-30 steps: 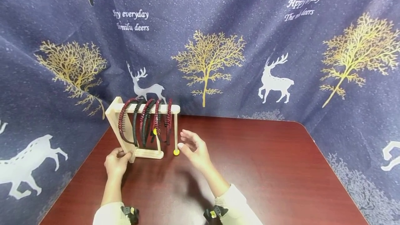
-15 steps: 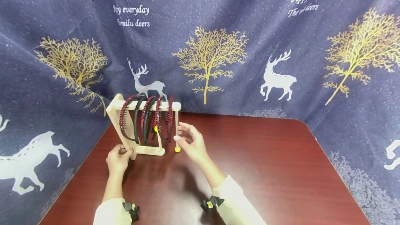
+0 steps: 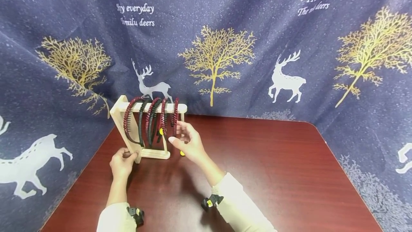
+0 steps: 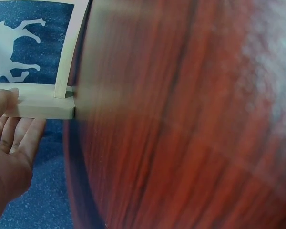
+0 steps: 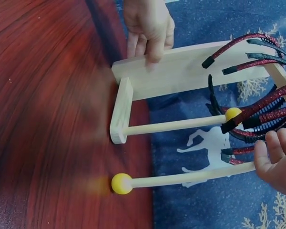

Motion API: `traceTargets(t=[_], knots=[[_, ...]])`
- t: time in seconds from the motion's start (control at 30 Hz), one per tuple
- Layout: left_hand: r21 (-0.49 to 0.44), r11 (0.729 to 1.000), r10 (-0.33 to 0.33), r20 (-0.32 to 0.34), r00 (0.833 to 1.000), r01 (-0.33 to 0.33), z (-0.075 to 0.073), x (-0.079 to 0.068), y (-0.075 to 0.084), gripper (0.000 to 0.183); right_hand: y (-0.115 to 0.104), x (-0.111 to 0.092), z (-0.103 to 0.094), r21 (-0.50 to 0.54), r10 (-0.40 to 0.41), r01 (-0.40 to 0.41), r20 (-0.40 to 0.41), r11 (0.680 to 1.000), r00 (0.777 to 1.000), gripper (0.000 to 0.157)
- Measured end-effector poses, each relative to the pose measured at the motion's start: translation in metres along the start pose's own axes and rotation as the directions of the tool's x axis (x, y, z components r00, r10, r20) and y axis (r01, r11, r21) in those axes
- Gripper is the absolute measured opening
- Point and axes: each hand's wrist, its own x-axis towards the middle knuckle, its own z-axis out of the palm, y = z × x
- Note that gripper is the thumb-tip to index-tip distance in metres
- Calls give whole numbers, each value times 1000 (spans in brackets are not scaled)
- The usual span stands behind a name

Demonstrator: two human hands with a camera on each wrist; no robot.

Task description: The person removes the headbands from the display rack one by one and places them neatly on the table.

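Note:
A pale wooden headband stand [image 3: 121, 122] stands on the table at left, several red and black headbands hanging over its upper bar [image 3: 182, 108]. My left hand [image 3: 121, 164] grips the lower part of its upright board, thumb on one face and fingers on the other, as the left wrist view shows at the board [image 4: 43, 105]. My right hand [image 3: 190, 145] is at the bar's outer end, thumb and fingers apart, beside the outermost red headband [image 3: 176, 110]. Whether it touches that headband is unclear. A thin rod with a yellow ball [image 5: 122, 183] hangs beside the right fingers [image 5: 275, 150].
The stand's short foot [image 3: 154, 153] carries a second rod tipped with a yellow ball [image 3: 161, 131]. Reddish-brown tabletop [image 3: 264, 167] extends to the right. A dark blue cloth [image 3: 238, 81] printed with deer and trees hangs behind and at both sides.
My right hand has moved left from beside the hanging rod to the outermost headband, now covering part of the rod. The left hand keeps its grip; the view has tilted slightly.

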Motion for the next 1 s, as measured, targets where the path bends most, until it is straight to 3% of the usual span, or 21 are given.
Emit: traceTargets(t=[0.13, 0.4, 0.7, 1.0], knots=[[-3, 1000, -4, -3, 1000, 4, 0, 0, -1, 20, 0, 1, 3, 17, -37, 37, 14, 999, 999, 37], [-7, 1000, 19, -18, 1000, -19, 0, 2, -2, 19, 2, 2, 6, 3, -110, 110, -33, 994, 993, 16], [-3, 1000, -1, -11, 1000, 1, 3, 3, -5, 20, 1, 3, 6, -20, -101, 101, -21, 995, 995, 15], [-3, 1000, 15, -38, 999, -15, 3, 3, -6, 19, -16, 9, 0, -116, -202, 198, -26, 973, 979, 14]])
